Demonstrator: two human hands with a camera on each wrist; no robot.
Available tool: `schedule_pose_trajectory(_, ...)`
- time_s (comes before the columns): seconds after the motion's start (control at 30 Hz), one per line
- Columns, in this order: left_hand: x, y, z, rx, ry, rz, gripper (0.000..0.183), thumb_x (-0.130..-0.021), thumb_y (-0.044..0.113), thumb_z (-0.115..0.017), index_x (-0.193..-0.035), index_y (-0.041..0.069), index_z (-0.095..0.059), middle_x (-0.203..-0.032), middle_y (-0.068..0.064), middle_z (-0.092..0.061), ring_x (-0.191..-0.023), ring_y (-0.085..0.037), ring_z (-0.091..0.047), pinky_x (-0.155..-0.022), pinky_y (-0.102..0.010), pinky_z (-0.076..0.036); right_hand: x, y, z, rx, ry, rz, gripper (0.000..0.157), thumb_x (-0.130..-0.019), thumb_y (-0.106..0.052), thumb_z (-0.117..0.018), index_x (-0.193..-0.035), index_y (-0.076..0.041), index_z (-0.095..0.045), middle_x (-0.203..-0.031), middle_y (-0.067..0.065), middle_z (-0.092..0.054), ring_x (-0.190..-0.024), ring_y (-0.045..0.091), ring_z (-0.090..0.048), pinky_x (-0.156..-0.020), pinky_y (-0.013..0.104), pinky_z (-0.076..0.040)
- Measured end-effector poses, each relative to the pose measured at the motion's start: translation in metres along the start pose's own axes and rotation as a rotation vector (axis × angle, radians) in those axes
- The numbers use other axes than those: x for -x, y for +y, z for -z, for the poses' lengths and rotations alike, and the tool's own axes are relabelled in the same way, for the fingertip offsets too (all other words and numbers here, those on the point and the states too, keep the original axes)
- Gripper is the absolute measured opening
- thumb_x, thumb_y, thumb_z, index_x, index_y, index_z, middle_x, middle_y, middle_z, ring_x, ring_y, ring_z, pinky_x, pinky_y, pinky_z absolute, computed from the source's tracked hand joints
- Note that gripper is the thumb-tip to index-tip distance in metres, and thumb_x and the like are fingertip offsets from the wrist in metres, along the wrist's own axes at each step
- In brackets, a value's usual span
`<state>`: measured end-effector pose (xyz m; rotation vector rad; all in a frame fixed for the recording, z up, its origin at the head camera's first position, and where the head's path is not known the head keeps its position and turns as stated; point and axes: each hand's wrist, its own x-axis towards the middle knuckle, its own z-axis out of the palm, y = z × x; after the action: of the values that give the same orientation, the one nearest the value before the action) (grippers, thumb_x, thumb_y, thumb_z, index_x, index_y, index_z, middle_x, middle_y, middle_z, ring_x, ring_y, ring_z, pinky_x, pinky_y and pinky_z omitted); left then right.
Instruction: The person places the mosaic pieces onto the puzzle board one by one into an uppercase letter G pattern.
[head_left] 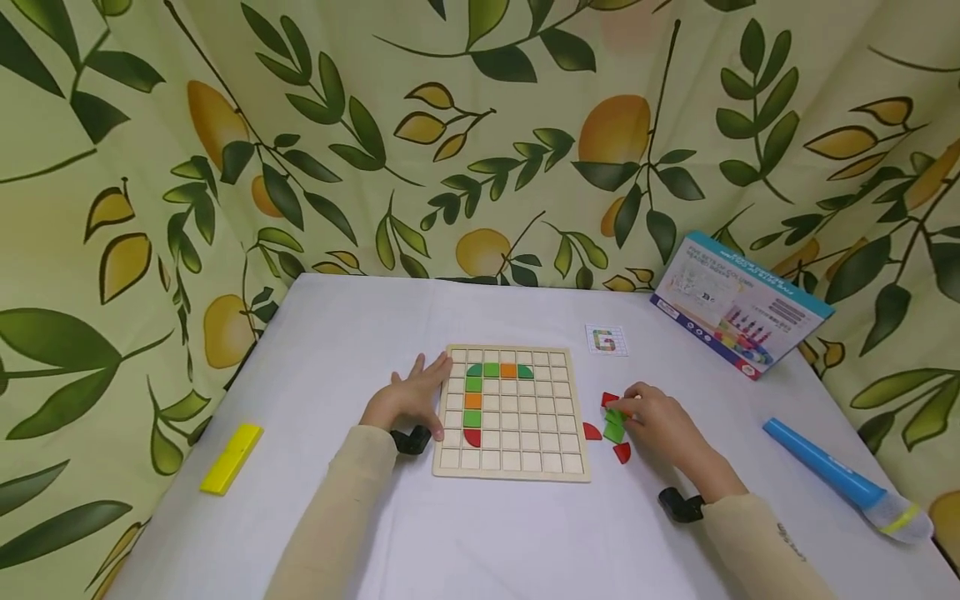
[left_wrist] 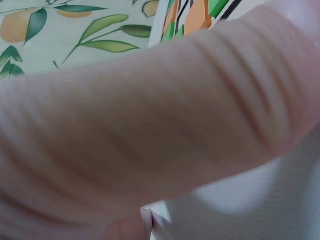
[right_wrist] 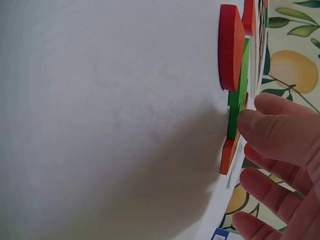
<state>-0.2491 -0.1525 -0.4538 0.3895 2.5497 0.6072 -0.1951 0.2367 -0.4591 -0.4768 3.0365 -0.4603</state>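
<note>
A square wooden grid board (head_left: 531, 475) lies on the table, with green, orange and red tiles in its cells, including a red quarter-round tile (head_left: 472, 437). My left hand (head_left: 408, 398) rests at the board's left edge, fingers spread. In the left wrist view a blurred finger (left_wrist: 160, 120) covers most of the picture. Right of the board, my right hand (head_left: 663, 425) reaches over loose tiles. Its thumb (right_wrist: 257, 125) is at a green tile (right_wrist: 233, 117), fingers apart. Near them lie red quarter-round tiles (head_left: 622, 452), a red tile (head_left: 609, 399) and an orange tile (right_wrist: 228, 156).
A small card with a coloured tile pattern (head_left: 606, 340) lies behind the loose tiles. At the back right stands a printed box (head_left: 738, 304). A blue toy microphone (head_left: 825, 462) lies at the right, a yellow block (head_left: 232, 459) at the left. Behind hangs a patterned curtain (head_left: 480, 167).
</note>
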Motion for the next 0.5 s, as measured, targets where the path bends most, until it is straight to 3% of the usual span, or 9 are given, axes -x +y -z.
schedule_pose_trajectory(0.33, -0.0022, -0.0016, -0.0008, -0.005, 0.014, 0.003, 0.131, -0.047, 0.024, -0.090, -0.150, 0.021, -0.008, -0.155, 0.005, 0.004, -0.139, -0.029, 0.016, -0.100, -0.069, 0.005, -0.0069, 0.0046, -0.0002, 0.073, -0.002, 0.094, 0.029, -0.074, -0.007, -0.075, -0.102, -0.014, -0.073, -0.099, 0.008, -0.058, -0.088, 0.023, -0.053, -0.076, 0.040, -0.050)
schedule_pose_trajectory(0.5, -0.0027, -0.0021, -0.0044, 0.006, 0.012, 0.012, 0.132, -0.047, 0.023, -0.091, -0.150, 0.021, -0.008, -0.155, 0.005, 0.004, -0.139, -0.029, 0.016, -0.100, -0.069, 0.005, -0.0074, 0.0037, 0.0005, 0.049, -0.062, 0.018, 0.026, -0.072, -0.012, -0.078, -0.097, -0.011, -0.073, -0.099, 0.008, -0.058, -0.089, 0.024, -0.053, -0.078, 0.041, -0.051)
